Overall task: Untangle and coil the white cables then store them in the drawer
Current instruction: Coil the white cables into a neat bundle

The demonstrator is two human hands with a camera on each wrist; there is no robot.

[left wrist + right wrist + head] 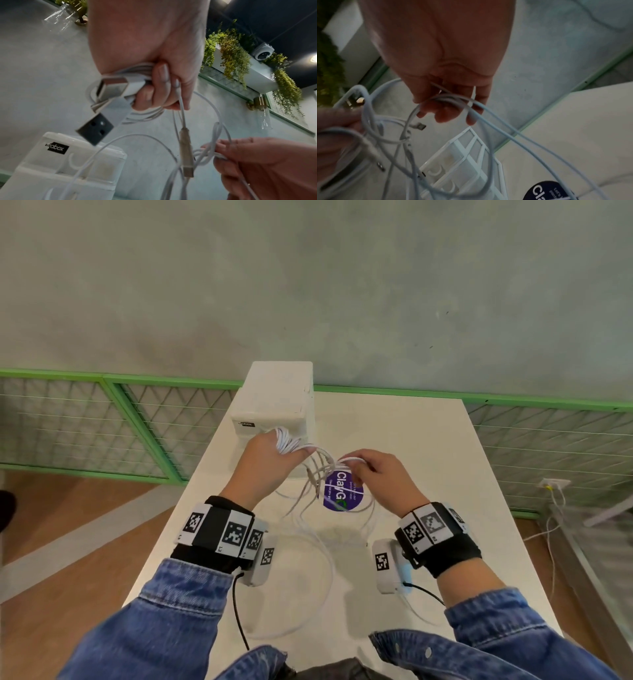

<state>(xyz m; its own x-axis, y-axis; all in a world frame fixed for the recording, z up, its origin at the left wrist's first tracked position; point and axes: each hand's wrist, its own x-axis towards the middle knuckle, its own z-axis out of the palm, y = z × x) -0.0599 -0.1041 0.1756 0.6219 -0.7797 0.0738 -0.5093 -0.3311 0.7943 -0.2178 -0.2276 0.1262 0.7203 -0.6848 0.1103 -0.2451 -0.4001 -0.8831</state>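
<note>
My left hand [274, 455] is raised over the table and grips a coiled bundle of white cable [286, 441], seen close as coiled cable [137, 73] with a USB plug [95, 132] sticking out below the fist. My right hand [370, 470] pinches loose white cable strands [349, 461]; the right wrist view shows those strands [450, 100] crossing the curled fingers [443, 115]. A tangle of cables [318, 477] hangs between both hands down to loops on the table [325, 559]. The white drawer unit [277, 402] stands just beyond my left hand, its drawers [462, 166] closed.
The white table [428, 460] carries a round purple sticker [342, 494] under the tangle. A green mesh fence [102, 422] runs behind the table along a grey wall. Wooden floor lies left, and a wall socket with cords [551, 487] sits to the right.
</note>
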